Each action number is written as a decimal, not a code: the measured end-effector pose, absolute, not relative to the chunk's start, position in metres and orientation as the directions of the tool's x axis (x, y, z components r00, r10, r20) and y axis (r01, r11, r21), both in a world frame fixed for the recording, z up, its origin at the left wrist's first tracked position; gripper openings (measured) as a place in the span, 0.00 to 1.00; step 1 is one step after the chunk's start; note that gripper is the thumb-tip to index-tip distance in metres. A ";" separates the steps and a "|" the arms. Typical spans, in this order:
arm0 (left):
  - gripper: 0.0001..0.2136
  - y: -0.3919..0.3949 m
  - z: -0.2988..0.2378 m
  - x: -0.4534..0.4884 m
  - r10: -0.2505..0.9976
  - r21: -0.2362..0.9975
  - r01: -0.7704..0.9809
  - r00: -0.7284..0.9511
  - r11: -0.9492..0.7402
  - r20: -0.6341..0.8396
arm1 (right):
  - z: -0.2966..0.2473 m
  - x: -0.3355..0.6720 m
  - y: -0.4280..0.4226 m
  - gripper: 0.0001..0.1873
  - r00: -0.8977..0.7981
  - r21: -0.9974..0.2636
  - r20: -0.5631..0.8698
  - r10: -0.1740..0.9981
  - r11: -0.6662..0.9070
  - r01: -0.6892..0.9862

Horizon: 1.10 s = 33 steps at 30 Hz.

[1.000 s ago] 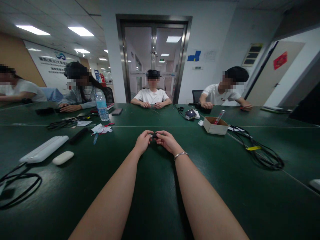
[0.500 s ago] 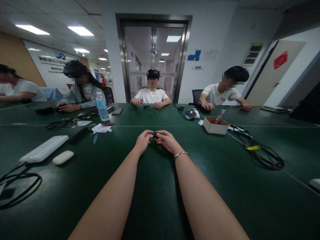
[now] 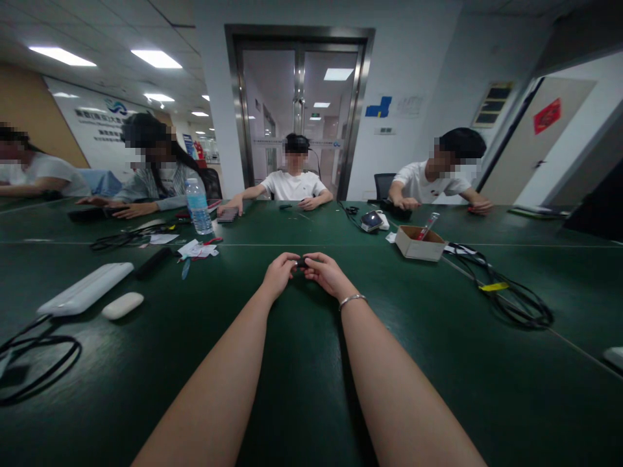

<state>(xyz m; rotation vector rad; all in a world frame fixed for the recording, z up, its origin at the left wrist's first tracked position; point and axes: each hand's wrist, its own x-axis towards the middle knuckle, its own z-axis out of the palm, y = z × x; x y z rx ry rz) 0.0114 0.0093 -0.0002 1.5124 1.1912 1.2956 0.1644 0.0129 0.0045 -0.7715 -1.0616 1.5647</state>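
Left hand [image 3: 279, 274] and right hand [image 3: 326, 272] are held face to face over the middle of the surface [image 3: 418, 363], each closed in a fingertip pinch on one small dark object [image 3: 302, 263]. It is caught in the narrow gap between them: to the right of the left fingertips, to the left of the right ones, so neither hand can be called clearly nearer. Its long axis seems to be laid crosswise, from one hand to the other, with a pale or shiny end turned toward the left hand; much of it is hidden by fingers, and contact with the surface cannot be told. A metal bangle [image 3: 352, 299] is worn just behind the right hand.

Off to the left, a white oval item [image 3: 122, 306] is set just beside a thick white slab [image 3: 87, 288]. Farther out, papers [image 3: 197, 250] are seen on the left, while a coil of black cable [image 3: 533, 318] and a small open box [image 3: 419, 250] are placed on the right. Beyond the papers, a water bottle [image 3: 198, 207] is stood upright. At the far edge, a person in a white shirt [image 3: 296, 187] is seated.
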 end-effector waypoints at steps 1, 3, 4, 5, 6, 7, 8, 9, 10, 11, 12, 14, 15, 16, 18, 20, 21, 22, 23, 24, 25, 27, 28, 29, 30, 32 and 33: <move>0.11 0.009 0.000 0.012 0.971 0.960 0.151 0.030 -0.237 0.235 | 0.005 0.164 0.013 0.10 -0.247 -0.915 0.046 0.968 -0.059 -0.400; 0.12 0.009 0.000 0.012 0.969 0.957 0.155 0.035 -0.245 0.243 | 0.005 0.164 0.013 0.09 -0.246 -0.914 0.049 0.968 -0.057 -0.403; 0.12 0.009 0.001 0.012 0.969 0.956 0.155 0.037 -0.248 0.246 | 0.005 0.164 0.013 0.09 -0.245 -0.914 0.047 0.968 -0.057 -0.402; 0.12 0.008 0.001 0.012 0.969 0.957 0.155 0.039 -0.247 0.244 | 0.005 0.164 0.012 0.08 -0.243 -0.915 0.042 0.969 -0.060 -0.400; 0.12 0.008 0.001 0.012 0.970 0.958 0.154 0.040 -0.241 0.238 | 0.006 0.164 0.012 0.08 -0.241 -0.915 0.037 0.970 -0.064 -0.398; 0.12 0.008 0.001 0.012 0.972 0.960 0.152 0.040 -0.234 0.230 | 0.006 0.164 0.012 0.08 -0.239 -0.916 0.032 0.971 -0.067 -0.396; 0.11 0.008 0.002 0.012 0.974 0.963 0.147 0.039 -0.227 0.224 | 0.007 0.164 0.011 0.08 -0.237 -0.916 0.029 0.971 -0.069 -0.394; 0.11 0.008 0.002 0.012 0.975 0.964 0.142 0.038 -0.223 0.220 | 0.007 0.164 0.011 0.08 -0.236 -0.917 0.026 0.971 -0.071 -0.393; 0.11 0.008 0.002 0.012 0.975 0.965 0.139 0.040 -0.221 0.217 | 0.007 0.164 0.011 0.08 -0.234 -0.917 0.024 0.972 -0.072 -0.393; 0.11 0.007 0.003 0.012 0.975 0.966 0.136 0.042 -0.221 0.218 | 0.008 0.164 0.011 0.08 -0.232 -0.917 0.023 0.972 -0.072 -0.392; 0.12 0.007 0.003 0.012 0.975 0.966 0.131 0.043 -0.222 0.219 | 0.008 0.164 0.010 0.08 -0.232 -0.917 0.023 0.972 -0.072 -0.393; 0.12 0.007 0.003 0.011 0.975 0.968 0.116 0.046 -0.221 0.217 | 0.008 0.164 0.010 0.08 -0.232 -0.916 0.020 0.972 -0.075 -0.393; 0.12 0.008 0.003 0.011 0.975 0.969 0.110 0.046 -0.219 0.216 | 0.008 0.165 0.010 0.08 -0.234 -0.916 0.020 0.972 -0.076 -0.394; 0.12 0.008 0.002 0.011 0.976 0.970 0.104 0.046 -0.218 0.214 | 0.008 0.165 0.010 0.08 -0.236 -0.916 0.021 0.971 -0.076 -0.395; 0.12 0.009 0.001 0.011 0.976 0.971 0.103 0.044 -0.217 0.213 | 0.008 0.165 0.010 0.08 -0.237 -0.917 0.024 0.971 -0.074 -0.393; 0.12 0.009 0.001 0.011 0.975 0.970 0.108 0.049 -0.219 0.215 | 0.009 0.165 0.009 0.08 -0.237 -0.919 0.024 0.971 -0.072 -0.388; 0.12 0.009 0.001 0.011 0.975 0.969 0.108 0.050 -0.221 0.216 | 0.009 0.165 0.009 0.08 -0.236 -0.921 0.022 0.972 -0.072 -0.383; 0.12 0.009 0.002 0.012 0.975 0.969 0.105 0.048 -0.222 0.218 | 0.009 0.165 0.009 0.08 -0.237 -0.923 0.019 0.971 -0.073 -0.377; 0.11 0.008 0.003 0.012 0.975 0.970 0.101 0.043 -0.223 0.220 | 0.010 0.164 0.010 0.08 -0.238 -0.927 0.017 0.971 -0.074 -0.368; 0.11 0.008 0.003 0.012 0.974 0.969 0.096 0.036 -0.227 0.225 | 0.010 0.164 0.010 0.09 -0.239 -0.933 0.019 0.971 -0.069 -0.354; 0.11 0.007 0.004 0.012 0.972 0.968 0.091 0.024 -0.234 0.232 | 0.009 0.164 0.010 0.09 -0.237 -0.942 0.025 0.971 -0.056 -0.330; 0.11 0.006 0.004 0.011 0.966 0.962 0.088 0.001 -0.258 0.259 | 0.007 0.161 0.010 0.10 -0.218 -0.976 0.041 0.975 -0.007 -0.215; 0.11 0.006 0.004 0.010 0.962 0.958 0.092 -0.009 -0.273 0.275 | 0.006 0.158 0.009 0.09 -0.204 -0.993 0.055 0.977 0.032 -0.118; 0.11 0.005 0.003 0.009 0.958 0.953 0.102 -0.012 -0.285 0.288 | 0.005 0.155 0.008 0.09 -0.189 -0.997 0.080 0.979 0.083 0.008; 0.11 0.005 0.002 0.009 0.956 0.949 0.125 -0.009 -0.291 0.294 | 0.004 0.152 0.006 0.08 -0.173 -0.977 0.118 0.978 0.145 0.155; 0.11 0.004 -0.001 0.009 0.955 0.928 0.233 0.006 -0.290 0.297 | 0.006 0.144 0.002 0.07 -0.157 -0.856 0.205 0.966 0.254 0.450; 0.10 0.002 -0.001 0.008 0.954 0.906 0.311 0.006 -0.287 0.300 | 0.009 0.140 -0.001 0.06 -0.166 -0.770 0.240 0.957 0.291 0.567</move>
